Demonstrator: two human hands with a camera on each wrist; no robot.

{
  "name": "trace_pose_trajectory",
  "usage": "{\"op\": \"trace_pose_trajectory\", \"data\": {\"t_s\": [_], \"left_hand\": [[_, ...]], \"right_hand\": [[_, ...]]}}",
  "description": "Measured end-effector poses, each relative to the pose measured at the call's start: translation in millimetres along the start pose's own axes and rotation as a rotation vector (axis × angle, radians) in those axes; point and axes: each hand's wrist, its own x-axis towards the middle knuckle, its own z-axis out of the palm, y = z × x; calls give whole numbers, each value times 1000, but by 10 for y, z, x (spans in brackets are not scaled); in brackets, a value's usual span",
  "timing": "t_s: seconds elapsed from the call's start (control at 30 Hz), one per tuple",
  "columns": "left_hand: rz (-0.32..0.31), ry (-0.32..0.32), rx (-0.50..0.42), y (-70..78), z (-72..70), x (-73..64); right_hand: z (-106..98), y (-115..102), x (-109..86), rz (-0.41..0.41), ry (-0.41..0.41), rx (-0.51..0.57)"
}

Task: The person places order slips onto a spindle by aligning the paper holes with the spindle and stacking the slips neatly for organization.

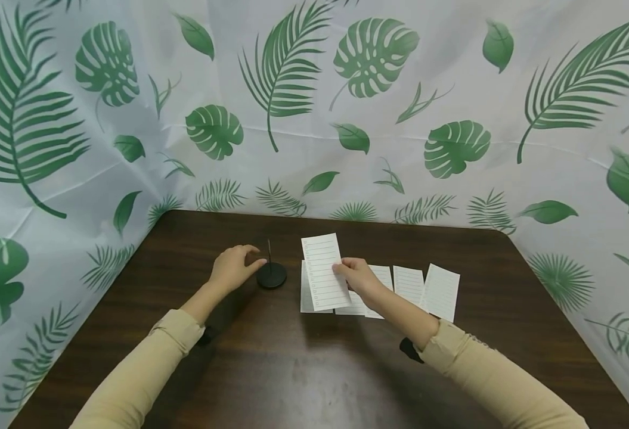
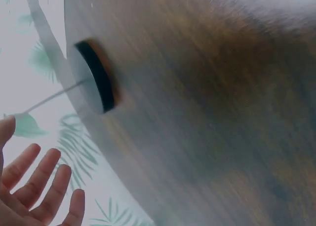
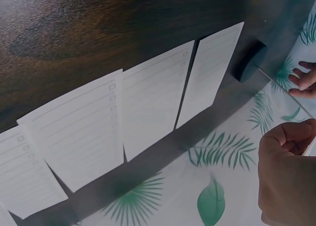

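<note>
My right hand (image 1: 361,277) pinches a white lined checklist sheet (image 1: 322,271) by its right edge, thumb on the front. The sheet is held up above the table, overlapping the leftmost of the lying sheets in the head view. To its left stands a paper spike (image 1: 271,276), a thin upright rod on a round black base. Close beside the rod, my left hand (image 1: 234,269) reaches in with thumb and fingers apart, holding nothing. In the left wrist view its fingers (image 2: 47,186) are spread and loosely bent near the rod.
Several more checklist sheets (image 1: 441,291) lie in a row on the dark wooden table (image 1: 293,369), some edges overlapping. Behind the table and along its sides hangs a white curtain (image 1: 303,53) printed with green leaves.
</note>
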Motion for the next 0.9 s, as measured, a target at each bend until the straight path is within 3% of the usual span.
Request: {"op": "trace_pose_trajectory", "data": {"t_s": [0.2, 0.4, 0.57, 0.73, 0.9], "left_hand": [[-19, 7, -228, 128, -43, -126], [2, -50, -522, 304, -93, -148], [-62, -99, -728, 475, -100, -172], [-158, -128, -779, 604, -101, -151], [-158, -112, -758, 686, -104, -127]], "right_hand": [[30, -1, 12, -5, -9, 2], [81, -45, 18, -8, -5, 5], [139, -56, 38, -2, -24, 11], [198, -88, 37, 7, -40, 31], [256, -119, 26, 9, -57, 36]]}}
